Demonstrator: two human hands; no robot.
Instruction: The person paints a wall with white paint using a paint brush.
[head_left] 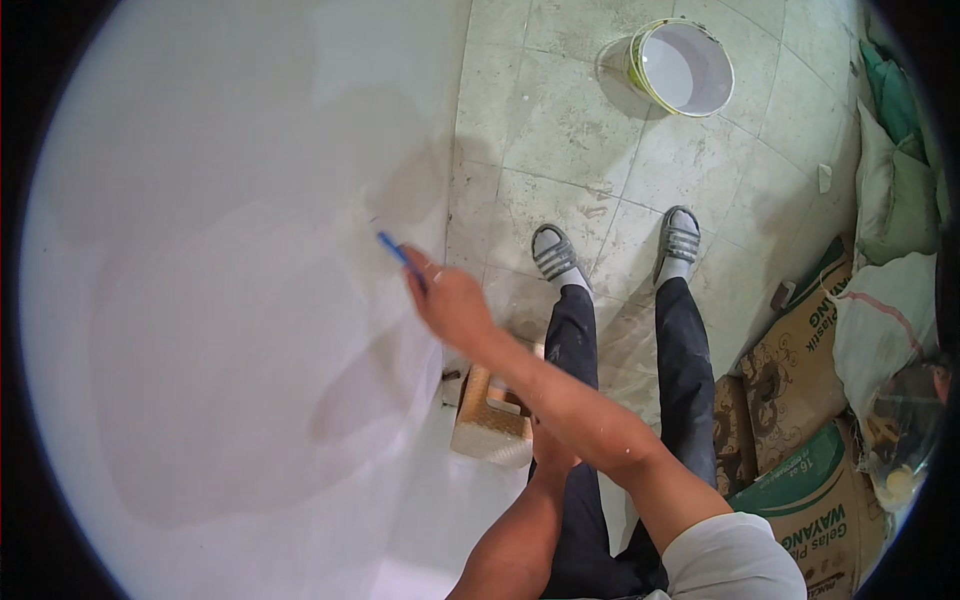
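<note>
Gripping a slim, bright-blue, stick-like tool in the right hand, with the fingers wrapped closely around its rear part and with its front end aimed up and left, toward a broad, smooth, white wall. Placed, in this view, against the wall near its bottom edge, where tiles begin. Cannot tell contact from a small gap at the thin, blurred tip.

Probably busy working over the wall's face, mid-stroke or between strokes. Next, likely calls for laying the front end evenly to the wall, with a steady wrist and light pressure.

Reaching with the right arm from a short white sleeve, diagonally leftward across dark-trousered legs, elbow only slightly bent, wrist roughly in line, back of the hand toward the camera. Carrying the left hand low and close to the body, partly hidden behind the right arm; cannot tell its grip, nor any hold on the tan-gold, woven-look, boxy object just beside, close to the wall's bottom edge.

Note also a round, yellow-green bucket with whitish contents, toward the far edge of the pale, stained, square-tiled floor.
</note>
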